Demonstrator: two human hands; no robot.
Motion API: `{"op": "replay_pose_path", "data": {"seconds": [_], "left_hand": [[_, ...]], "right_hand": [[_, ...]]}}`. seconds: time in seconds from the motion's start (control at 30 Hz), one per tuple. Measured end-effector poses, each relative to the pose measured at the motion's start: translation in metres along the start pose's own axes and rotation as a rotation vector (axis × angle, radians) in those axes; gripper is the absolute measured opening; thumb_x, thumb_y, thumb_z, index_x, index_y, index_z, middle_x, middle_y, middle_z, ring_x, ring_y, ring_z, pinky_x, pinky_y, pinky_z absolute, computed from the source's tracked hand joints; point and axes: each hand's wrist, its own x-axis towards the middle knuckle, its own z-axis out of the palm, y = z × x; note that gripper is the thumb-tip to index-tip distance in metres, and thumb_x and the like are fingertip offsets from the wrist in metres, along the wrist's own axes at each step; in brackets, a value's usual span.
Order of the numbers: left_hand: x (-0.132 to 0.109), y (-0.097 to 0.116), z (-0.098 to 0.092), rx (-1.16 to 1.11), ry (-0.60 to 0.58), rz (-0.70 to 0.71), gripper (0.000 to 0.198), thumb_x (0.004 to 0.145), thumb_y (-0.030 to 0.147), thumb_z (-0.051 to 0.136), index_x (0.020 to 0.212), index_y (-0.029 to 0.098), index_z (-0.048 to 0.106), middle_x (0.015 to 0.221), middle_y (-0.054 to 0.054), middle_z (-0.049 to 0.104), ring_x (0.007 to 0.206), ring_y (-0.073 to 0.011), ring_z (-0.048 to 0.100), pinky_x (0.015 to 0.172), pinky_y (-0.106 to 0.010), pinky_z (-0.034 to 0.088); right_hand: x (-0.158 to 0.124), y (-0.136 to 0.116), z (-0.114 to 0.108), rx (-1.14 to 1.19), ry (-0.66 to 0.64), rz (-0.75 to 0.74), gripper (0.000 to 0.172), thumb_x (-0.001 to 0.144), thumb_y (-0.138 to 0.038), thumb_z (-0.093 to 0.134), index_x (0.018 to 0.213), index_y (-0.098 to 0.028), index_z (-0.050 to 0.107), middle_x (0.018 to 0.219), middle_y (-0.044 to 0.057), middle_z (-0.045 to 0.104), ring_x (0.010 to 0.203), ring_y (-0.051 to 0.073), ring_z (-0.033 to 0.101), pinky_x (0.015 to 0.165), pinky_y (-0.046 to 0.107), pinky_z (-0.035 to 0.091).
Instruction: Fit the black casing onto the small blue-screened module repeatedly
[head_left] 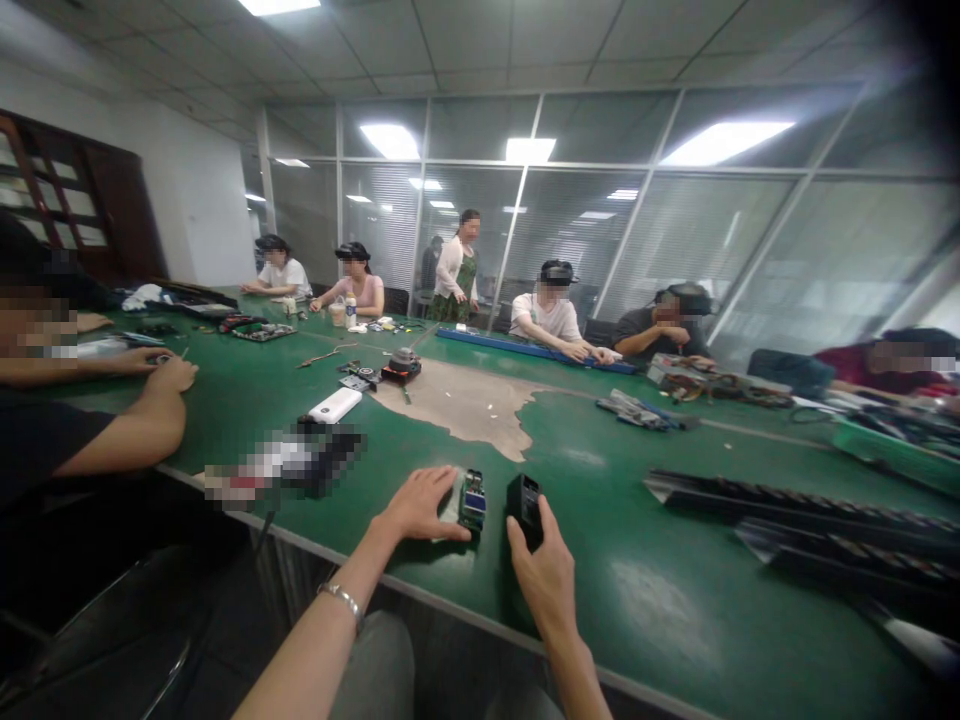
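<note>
Right hand grips a small black plastic box (held upright); just left of it, left hand lies open-fingered on a small green-and-blue circuit board.

A long green counter, worn bare in one pale patch, fills the room. Glass partitions with blinds line the far side. A white wall and a dark wooden cabinet stand at the left. Light panels glow in the tiled ceiling.

The circuit board lies left of the box on the table.
</note>
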Motion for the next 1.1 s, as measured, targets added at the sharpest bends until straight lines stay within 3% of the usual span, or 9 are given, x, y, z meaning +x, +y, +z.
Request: {"op": "replay_pose_path", "data": {"seconds": [0.07, 0.17, 0.23, 0.3, 0.47, 0.67, 0.9, 1.1], "left_hand": [[0.001, -0.004, -0.001, -0.104, 0.045, -0.026, 0.084, 0.076, 0.072, 0.054, 0.143, 0.023, 0.039, 0.148, -0.009, 0.039, 0.136, -0.028, 0.036, 0.114, -0.044, 0.026], [0.004, -0.012, -0.001, -0.307, 0.242, -0.148, 0.051, 0.095, 0.053, 0.036, 0.131, 0.022, 0.054, 0.137, -0.006, 0.054, 0.128, -0.0206, 0.047, 0.111, -0.037, 0.035], [0.007, -0.017, 0.001, -0.377, 0.389, -0.23, 0.045, 0.097, 0.044, 0.033, 0.123, 0.02, 0.059, 0.128, -0.007, 0.06, 0.121, -0.0189, 0.053, 0.107, -0.035, 0.04], [0.009, -0.022, 0.003, -0.378, 0.46, -0.252, 0.039, 0.095, 0.041, 0.039, 0.117, 0.019, 0.063, 0.124, -0.008, 0.063, 0.117, -0.0196, 0.057, 0.104, -0.037, 0.043], [0.009, -0.023, 0.009, -0.277, 0.44, -0.167, 0.031, 0.089, 0.036, 0.052, 0.111, 0.02, 0.067, 0.122, -0.009, 0.063, 0.116, -0.0216, 0.057, 0.104, -0.039, 0.044], [0.009, -0.024, 0.011, -0.191, 0.442, -0.141, 0.033, 0.088, 0.033, 0.052, 0.114, 0.018, 0.066, 0.127, -0.01, 0.06, 0.12, -0.0212, 0.054, 0.107, -0.037, 0.041], [0.01, -0.024, 0.012, -0.153, 0.406, -0.17, 0.032, 0.087, 0.032, 0.054, 0.112, 0.018, 0.067, 0.13, -0.01, 0.057, 0.124, -0.0232, 0.051, 0.108, -0.04, 0.039], [0.008, -0.018, 0.011, -0.05, 0.309, -0.175, 0.03, 0.088, 0.032, 0.053, 0.112, 0.019, 0.067, 0.135, -0.011, 0.053, 0.129, -0.0255, 0.045, 0.111, -0.045, 0.034]], "right_hand": [[0.004, -0.016, 0.003, 0.068, -0.027, -0.004, 0.069, 0.084, -0.051, 0.049, 0.142, -0.014, 0.038, 0.139, 0.014, 0.049, 0.128, 0.026, 0.047, 0.106, 0.041, 0.036], [0.011, -0.041, 0.012, 0.102, -0.062, -0.03, 0.069, 0.084, -0.049, 0.049, 0.141, -0.012, 0.039, 0.138, 0.015, 0.05, 0.127, 0.026, 0.048, 0.105, 0.04, 0.037], [0.014, -0.053, 0.021, 0.078, -0.092, -0.064, 0.068, 0.085, -0.046, 0.048, 0.141, -0.01, 0.038, 0.137, 0.017, 0.05, 0.126, 0.027, 0.049, 0.105, 0.04, 0.038], [0.014, -0.06, 0.029, 0.024, -0.112, -0.113, 0.065, 0.086, -0.043, 0.047, 0.14, -0.008, 0.039, 0.135, 0.019, 0.052, 0.125, 0.028, 0.049, 0.103, 0.041, 0.038], [0.012, -0.063, 0.042, -0.157, -0.1, -0.161, 0.06, 0.086, -0.037, 0.046, 0.137, -0.006, 0.04, 0.126, 0.021, 0.057, 0.115, 0.029, 0.056, 0.094, 0.039, 0.043], [-0.001, -0.054, 0.048, -0.255, -0.161, -0.162, 0.059, 0.086, -0.037, 0.047, 0.135, -0.004, 0.043, 0.128, 0.024, 0.055, 0.117, 0.031, 0.054, 0.094, 0.04, 0.043], [-0.015, -0.043, 0.047, -0.167, -0.081, -0.203, 0.086, 0.085, -0.049, 0.05, 0.15, -0.009, 0.01, 0.143, 0.021, 0.041, 0.126, 0.032, 0.047, 0.097, 0.044, 0.04], [-0.006, -0.05, 0.051, -0.247, -0.109, -0.091, 0.091, 0.081, -0.058, 0.052, 0.145, -0.001, 0.022, 0.125, 0.026, 0.057, 0.111, 0.035, 0.058, 0.091, 0.043, 0.041]]}}
